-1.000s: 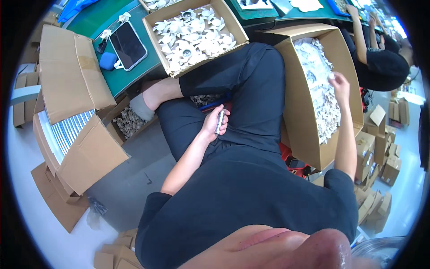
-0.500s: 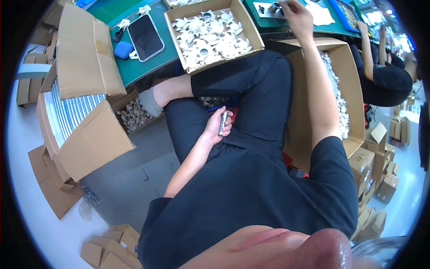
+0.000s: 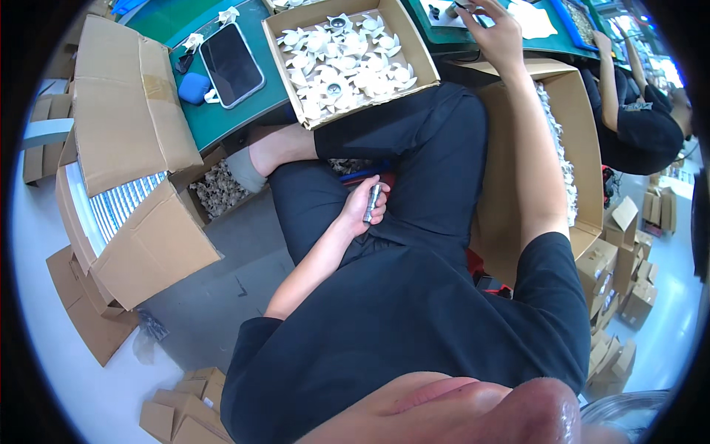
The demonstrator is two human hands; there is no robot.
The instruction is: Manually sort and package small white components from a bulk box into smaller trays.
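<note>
My left hand (image 3: 361, 207) rests in my lap, its fingers wrapped round a short silvery stack of small metal rings (image 3: 373, 203). My right hand (image 3: 500, 38) reaches out to the bench at the upper right. Its thumb and fingertips come together at a small metal cylinder (image 3: 452, 11) on a pale plate (image 3: 438, 21); what they pinch is too small to make out. Between the two arms and further away, an open cardboard box (image 3: 359, 111) holds several white fan wheels (image 3: 347, 55), some with a dark round hub.
A phone (image 3: 233, 65) and a blue case (image 3: 194, 88) lie on the green bench (image 3: 255, 111). Left stands a carton (image 3: 159, 244) of striped sheets; right of my legs, a deep carton (image 3: 510, 214) of white parts. Another person (image 3: 640, 137) sits at the far right.
My right hand has shifted slightly downward and its fingers have changed position at the cylinder. My left hand keeps its hold on the metal rings. The whole view has tilted a little.
</note>
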